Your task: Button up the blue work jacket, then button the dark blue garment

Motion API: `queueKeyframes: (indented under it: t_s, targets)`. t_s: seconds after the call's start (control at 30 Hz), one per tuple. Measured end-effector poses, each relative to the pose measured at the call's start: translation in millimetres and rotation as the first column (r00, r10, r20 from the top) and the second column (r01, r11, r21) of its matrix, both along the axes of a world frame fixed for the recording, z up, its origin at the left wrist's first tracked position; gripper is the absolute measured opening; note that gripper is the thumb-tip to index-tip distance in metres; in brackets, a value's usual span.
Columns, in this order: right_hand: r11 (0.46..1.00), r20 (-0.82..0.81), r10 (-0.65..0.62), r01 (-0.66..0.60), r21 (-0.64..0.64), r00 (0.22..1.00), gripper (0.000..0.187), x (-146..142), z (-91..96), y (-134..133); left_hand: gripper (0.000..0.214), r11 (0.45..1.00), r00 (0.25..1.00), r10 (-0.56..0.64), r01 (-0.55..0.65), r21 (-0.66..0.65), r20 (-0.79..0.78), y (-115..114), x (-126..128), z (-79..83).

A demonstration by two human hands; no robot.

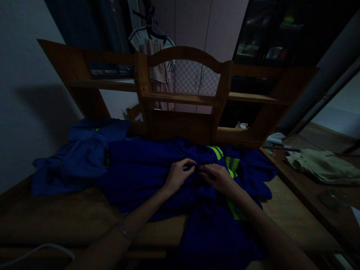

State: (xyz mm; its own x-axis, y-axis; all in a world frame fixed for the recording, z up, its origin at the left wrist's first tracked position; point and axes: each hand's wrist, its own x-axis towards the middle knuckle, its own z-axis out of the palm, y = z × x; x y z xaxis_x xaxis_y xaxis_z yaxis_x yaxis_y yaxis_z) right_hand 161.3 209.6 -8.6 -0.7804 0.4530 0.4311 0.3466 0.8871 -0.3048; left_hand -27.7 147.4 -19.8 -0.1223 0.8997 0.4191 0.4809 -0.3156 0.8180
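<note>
A dark blue work coverall (pixel 143 170) with yellow-green and grey reflective stripes (pixel 233 165) lies spread across a wooden desk (pixel 92 210). One sleeve falls over the front edge. My left hand (pixel 177 175) is at the middle of the garment, thumb and forefinger pinched on its cloth. Just to the right, my right hand (pixel 221 178) also pinches the cloth, its fingertips close to the left ones. Whatever small detail lies between the fingertips is too dark to make out. A bracelet (pixel 126 227) circles my left wrist.
Lighter blue clothing (pixel 78 153) lies crumpled at the left. Behind the desk rises a wooden shelf frame (pixel 182 98). On a lower surface at the right are folded pale clothing (pixel 323 165) and a glass dish (pixel 333 198). A white cable (pixel 47 246) curves at lower left.
</note>
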Motion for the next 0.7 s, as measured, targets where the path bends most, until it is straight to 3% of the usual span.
queueKeyframes:
  t_s: [0.33,0.7]
  targets:
    - [0.999,-0.027,0.051,-0.051,-0.009,0.998,0.023,0,-2.7,0,0.015,0.997,0.997,0.067,-0.065,0.044,-0.036,-2,2,-0.3]
    - [1.000,-0.008,0.006,-0.006,-0.002,1.000,0.018,-1,-2.6,1,0.013,0.998,0.998,-0.014,0.018,0.068,-0.059,-8,2,10.2]
